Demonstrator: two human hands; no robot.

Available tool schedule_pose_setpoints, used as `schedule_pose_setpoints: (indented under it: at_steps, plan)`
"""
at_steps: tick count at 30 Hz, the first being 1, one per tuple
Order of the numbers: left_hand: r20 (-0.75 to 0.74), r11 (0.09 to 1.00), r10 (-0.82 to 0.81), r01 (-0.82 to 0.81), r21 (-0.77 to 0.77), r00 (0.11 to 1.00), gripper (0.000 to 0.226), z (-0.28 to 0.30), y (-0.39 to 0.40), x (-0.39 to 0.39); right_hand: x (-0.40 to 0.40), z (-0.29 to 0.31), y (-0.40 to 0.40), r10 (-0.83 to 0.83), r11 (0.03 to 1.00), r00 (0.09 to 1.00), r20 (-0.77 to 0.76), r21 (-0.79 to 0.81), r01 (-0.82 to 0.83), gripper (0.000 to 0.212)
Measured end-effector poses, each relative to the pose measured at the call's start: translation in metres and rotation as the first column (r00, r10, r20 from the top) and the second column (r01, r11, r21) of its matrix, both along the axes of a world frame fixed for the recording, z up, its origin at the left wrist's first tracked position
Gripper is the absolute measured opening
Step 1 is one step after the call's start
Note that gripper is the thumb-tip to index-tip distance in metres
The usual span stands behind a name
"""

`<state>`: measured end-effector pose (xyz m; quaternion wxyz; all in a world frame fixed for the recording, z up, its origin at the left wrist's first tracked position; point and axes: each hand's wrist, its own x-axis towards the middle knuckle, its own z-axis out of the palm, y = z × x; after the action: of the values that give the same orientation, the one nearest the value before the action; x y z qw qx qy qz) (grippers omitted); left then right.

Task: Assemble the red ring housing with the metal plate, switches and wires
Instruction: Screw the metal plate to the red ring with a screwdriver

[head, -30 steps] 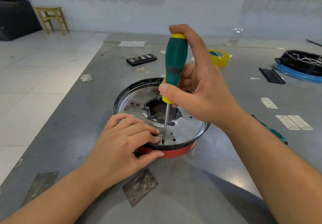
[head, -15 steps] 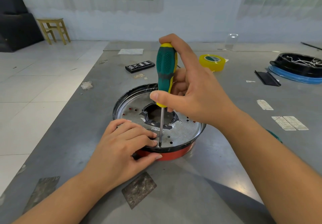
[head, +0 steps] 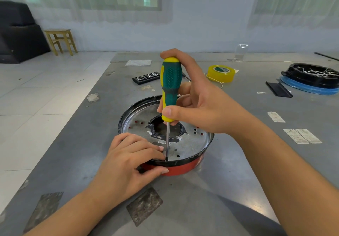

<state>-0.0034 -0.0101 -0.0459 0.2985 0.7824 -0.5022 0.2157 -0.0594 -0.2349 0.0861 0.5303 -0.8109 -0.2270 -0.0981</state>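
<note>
I am driving a screw at the near edge of the metal plate (head: 190, 144), which sits inside the red ring housing (head: 181, 168) on the grey table (head: 229, 190), right in front of me. The screw itself I cannot see — the tip and my fingers hide it.

To do this step well, I think: keep the screwdriver (head: 170, 89) straight up, w/ the shaft not leaning, and press down while turning so the tip does not jump out of the screw head. Turn in short strokes, stop when it feels tight; too much force could strip the hole in the thin plate. The housing should not rotate, so the other hand must hold it firm.

My right hand (head: 200, 105) is closed around the green-yellow handle, thumb across the lower yellow part, other fingers wrapped behind and over the top. Wrist is raised above the plate, forearm coming in from the right.

My left hand (head: 128, 162) lies over the near rim — fingers bent on the plate just beside the shaft, approx. touching it, thumb pressing the red wall outside. So it pinches the rim between thumb and fingers.
</note>
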Motion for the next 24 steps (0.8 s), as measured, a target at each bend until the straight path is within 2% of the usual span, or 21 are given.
schedule_pose_setpoints:
  at_steps: [6, 9, 17, 21, 24]
  plan:
    - [-0.054, 1.000, -0.002, 0.001, -0.019, 0.999, 0.031, 0.001, 0.000, -0.001, -0.005, 0.005, 0.001, -0.077, 0.997, 0.996, 0.053, -0.009, 0.078, 0.063]
    - [-0.066, 0.999, 0.004, -0.007, -0.039, 0.998, 0.030, 0.002, -0.001, -0.001, -0.006, 0.006, 0.004, -0.063, 0.998, 0.996, 0.058, 0.004, 0.062, 0.063]
    - [-0.092, 0.998, 0.023, -0.028, -0.057, 0.996, 0.028, 0.003, -0.003, -0.005, -0.008, 0.012, 0.011, -0.084, 0.983, 0.975, 0.206, -0.146, 0.116, 0.064]
    - [-0.091, 0.997, 0.027, -0.033, -0.066, 0.995, 0.029, 0.003, -0.004, -0.006, -0.009, 0.013, 0.017, -0.143, 0.954, 0.948, 0.285, -0.214, 0.209, 0.063]
    - [-0.095, 0.997, 0.024, -0.030, -0.069, 0.995, 0.028, 0.002, -0.004, -0.007, -0.009, 0.010, 0.022, -0.235, 0.927, 0.912, 0.335, -0.206, 0.315, 0.062]
